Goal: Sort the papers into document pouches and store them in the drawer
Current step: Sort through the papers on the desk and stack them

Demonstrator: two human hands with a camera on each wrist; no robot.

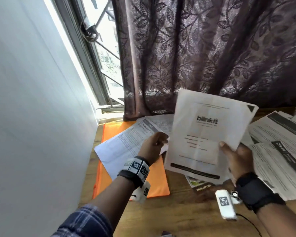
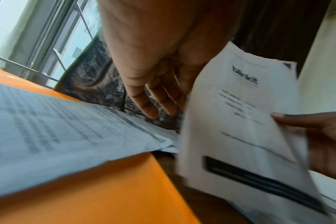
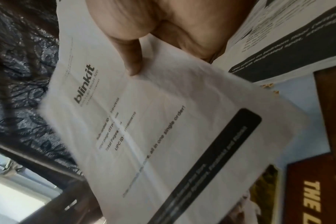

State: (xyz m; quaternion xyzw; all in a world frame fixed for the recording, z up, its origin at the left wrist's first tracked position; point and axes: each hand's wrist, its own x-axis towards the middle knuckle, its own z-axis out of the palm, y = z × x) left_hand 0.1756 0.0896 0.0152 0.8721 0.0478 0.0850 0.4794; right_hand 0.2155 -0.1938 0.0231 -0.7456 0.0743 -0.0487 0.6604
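My right hand holds up a white sheet printed "blinkit", thumb on its face and fingers behind it. The sheet stands tilted above the table. My left hand hovers at the sheet's left edge with fingers loosely straight; I see nothing gripped in it. Below it an orange document pouch lies flat on the table, with printed sheets lying loose on top of it. No drawer is in view.
A spread pile of printed papers covers the table's right side. A brown brochure lies under the held sheet. A patterned curtain hangs behind, a white wall and window stand left. Bare wooden tabletop shows near me.
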